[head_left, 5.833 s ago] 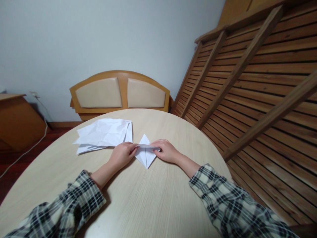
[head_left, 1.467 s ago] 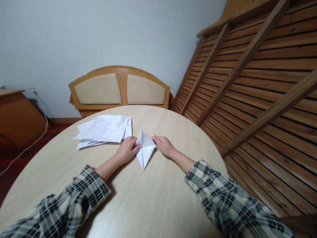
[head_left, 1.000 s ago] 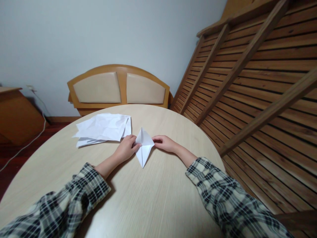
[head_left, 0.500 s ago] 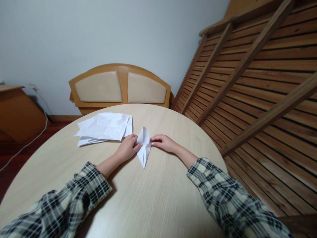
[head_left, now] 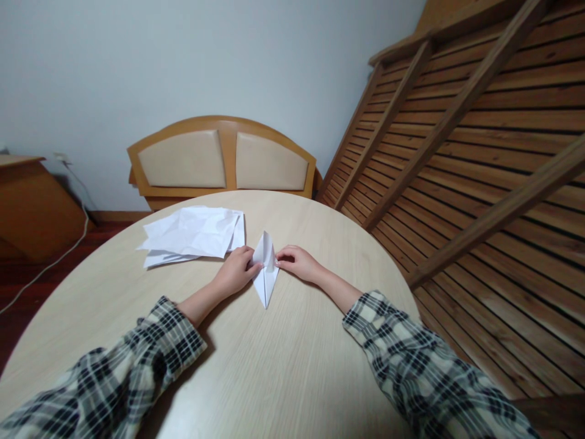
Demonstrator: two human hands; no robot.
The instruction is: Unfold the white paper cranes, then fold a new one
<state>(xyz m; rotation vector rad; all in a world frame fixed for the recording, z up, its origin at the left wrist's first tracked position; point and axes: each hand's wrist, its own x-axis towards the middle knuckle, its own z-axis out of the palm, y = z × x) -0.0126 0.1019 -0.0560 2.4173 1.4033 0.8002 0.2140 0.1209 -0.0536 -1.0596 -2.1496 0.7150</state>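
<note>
A white folded paper, a narrow diamond shape with its lower tip pointing at me, lies on the round light-wood table. My left hand has its fingers curled against the paper's left edge and pinches it. From the other side my right hand pinches the right edge, pushing that flap inward. The paper's upper half stands up slightly between the two hands.
A loose pile of crumpled white sheets lies on the table, left of and behind the hands. A padded wooden headboard stands behind the table. A slatted wooden frame leans at the right. A cable runs along the floor at left.
The paper has narrowed: my right hand has slid left, bringing the right flap in toward the centre crease. My left hand has stayed at the left edge.
</note>
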